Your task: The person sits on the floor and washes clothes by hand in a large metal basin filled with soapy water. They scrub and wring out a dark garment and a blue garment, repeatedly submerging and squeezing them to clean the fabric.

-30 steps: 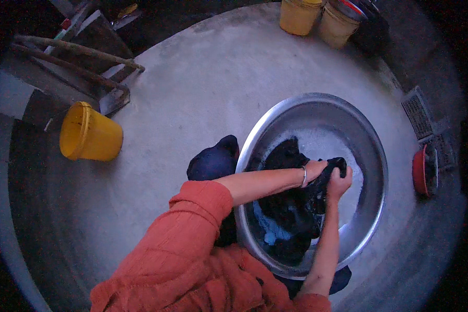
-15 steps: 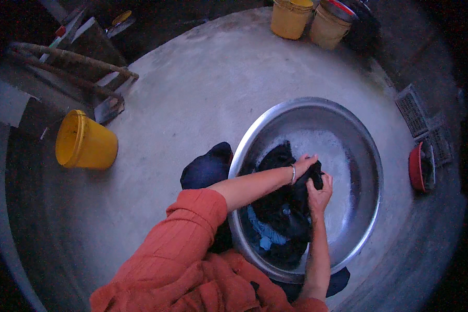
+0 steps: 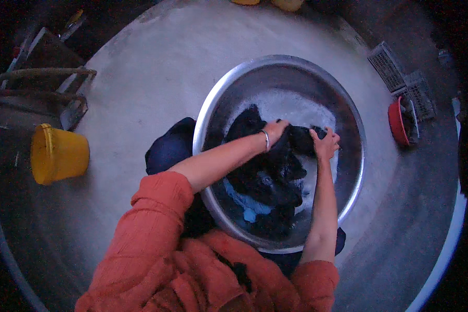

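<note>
A large round metal basin [image 3: 213, 104] stands in front of me, with sudsy water [image 3: 296, 106] in it. Soaked black cloth [image 3: 265, 177] is heaped along its left and middle, and a light blue cloth [image 3: 248, 203] shows at the lower left of the heap. My left hand [image 3: 275, 132], a bracelet on its wrist, is closed on the black cloth. My right hand [image 3: 326, 143] grips another part of it near the basin's right side, thumb and fingers bent around the fabric. A dark stretch of cloth spans the gap between both hands.
On the concrete floor [image 3: 140, 88], a yellow bucket [image 3: 62, 153] stands at the left, near a wooden frame [image 3: 47, 73]. To the right are a red tub [image 3: 398, 122] and grey plastic crates [image 3: 387, 65]. Parts of two buckets [image 3: 286, 4] show at the far edge.
My hands have moved apart, stretching the black cloth between them, where before they were close together. The view has shifted, so the basin appears higher and further left.
</note>
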Demonstrator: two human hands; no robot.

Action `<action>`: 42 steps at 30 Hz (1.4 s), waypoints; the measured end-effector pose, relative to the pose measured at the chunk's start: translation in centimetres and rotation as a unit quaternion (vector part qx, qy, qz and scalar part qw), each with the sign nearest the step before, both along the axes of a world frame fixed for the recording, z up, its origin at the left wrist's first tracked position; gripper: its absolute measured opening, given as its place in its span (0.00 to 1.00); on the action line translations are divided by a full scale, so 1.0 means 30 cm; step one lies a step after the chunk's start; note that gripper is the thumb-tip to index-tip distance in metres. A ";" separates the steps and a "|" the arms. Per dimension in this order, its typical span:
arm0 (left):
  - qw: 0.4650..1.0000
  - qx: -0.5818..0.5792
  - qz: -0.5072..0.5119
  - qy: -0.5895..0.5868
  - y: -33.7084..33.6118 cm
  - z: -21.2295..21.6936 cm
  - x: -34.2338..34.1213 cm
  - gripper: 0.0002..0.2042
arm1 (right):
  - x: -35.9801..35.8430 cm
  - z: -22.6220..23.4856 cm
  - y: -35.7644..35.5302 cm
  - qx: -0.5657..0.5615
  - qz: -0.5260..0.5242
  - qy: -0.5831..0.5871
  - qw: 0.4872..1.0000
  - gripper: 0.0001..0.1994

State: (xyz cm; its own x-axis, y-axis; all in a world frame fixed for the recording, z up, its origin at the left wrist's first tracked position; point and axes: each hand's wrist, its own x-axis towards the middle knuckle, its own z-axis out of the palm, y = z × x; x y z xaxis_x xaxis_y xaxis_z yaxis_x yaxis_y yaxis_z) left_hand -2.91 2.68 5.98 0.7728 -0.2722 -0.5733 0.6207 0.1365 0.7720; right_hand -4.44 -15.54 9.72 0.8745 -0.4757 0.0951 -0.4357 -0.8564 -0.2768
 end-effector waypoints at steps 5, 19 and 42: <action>0.998 0.017 -0.002 0.060 -0.007 0.100 -0.028 0.39 | -0.076 -0.078 -0.001 0.021 0.093 0.071 0.993 0.31; 0.991 -0.118 -0.014 0.055 -0.015 0.206 -0.091 0.18 | -0.118 0.114 0.298 0.176 0.186 -0.269 0.929 0.10; 0.978 -0.190 -0.056 0.071 0.015 0.132 -0.059 0.20 | -0.240 0.156 0.372 0.217 0.261 -0.257 0.905 0.07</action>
